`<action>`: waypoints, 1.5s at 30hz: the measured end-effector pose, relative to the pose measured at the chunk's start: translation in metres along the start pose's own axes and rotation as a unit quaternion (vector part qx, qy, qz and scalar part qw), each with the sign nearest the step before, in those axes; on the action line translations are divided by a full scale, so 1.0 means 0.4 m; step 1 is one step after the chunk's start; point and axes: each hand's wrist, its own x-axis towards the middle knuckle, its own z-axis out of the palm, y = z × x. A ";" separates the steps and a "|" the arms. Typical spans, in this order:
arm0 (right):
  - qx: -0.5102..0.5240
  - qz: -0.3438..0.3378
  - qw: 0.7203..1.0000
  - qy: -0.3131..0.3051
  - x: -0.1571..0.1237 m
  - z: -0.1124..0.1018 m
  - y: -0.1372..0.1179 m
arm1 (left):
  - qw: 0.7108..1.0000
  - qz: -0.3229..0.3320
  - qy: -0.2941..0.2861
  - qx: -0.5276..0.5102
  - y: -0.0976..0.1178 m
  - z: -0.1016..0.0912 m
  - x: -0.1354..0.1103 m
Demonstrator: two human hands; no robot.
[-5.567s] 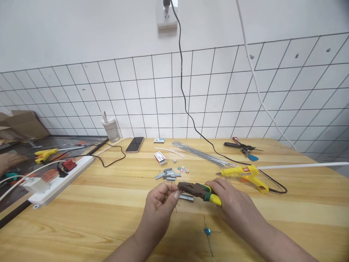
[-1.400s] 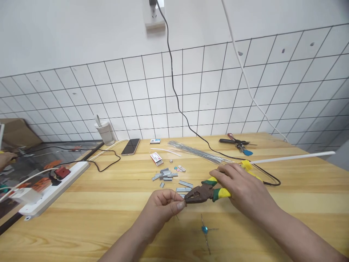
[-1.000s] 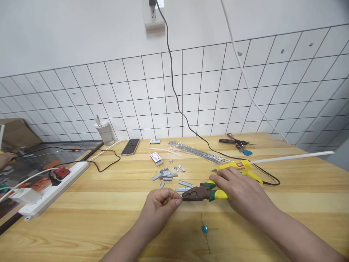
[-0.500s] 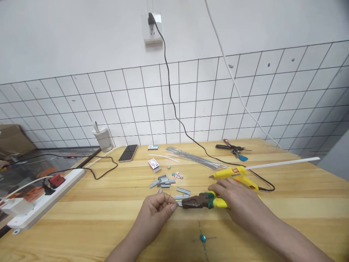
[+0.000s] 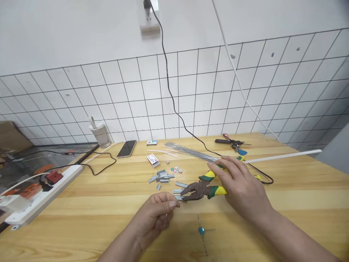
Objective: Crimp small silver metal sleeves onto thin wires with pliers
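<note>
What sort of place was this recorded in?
Likely a craft or small-assembly workspace: a bundle of metal wires lies on the wooden table, the right hand holds pliers, and a power strip sits at left.

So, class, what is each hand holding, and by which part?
Right hand: rusty-brown metal pliers, by the green-and-yellow handles. Left hand: thin metal wire, between fingers; exact spot hidden.

1 close head view, forward and down across the table, wall beyond.
</note>
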 end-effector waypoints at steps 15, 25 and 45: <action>0.039 -0.023 0.999 0.014 0.000 0.003 -0.003 | 0.999 -0.024 -0.049 -0.004 -0.011 -0.004 0.001; 0.038 -0.023 0.999 -0.006 0.008 -0.009 -0.007 | 0.997 -0.039 -0.065 -0.022 -0.017 -0.009 0.001; 0.063 -0.011 0.996 -0.066 0.008 -0.004 -0.002 | 0.992 0.053 0.045 0.102 0.009 0.038 -0.020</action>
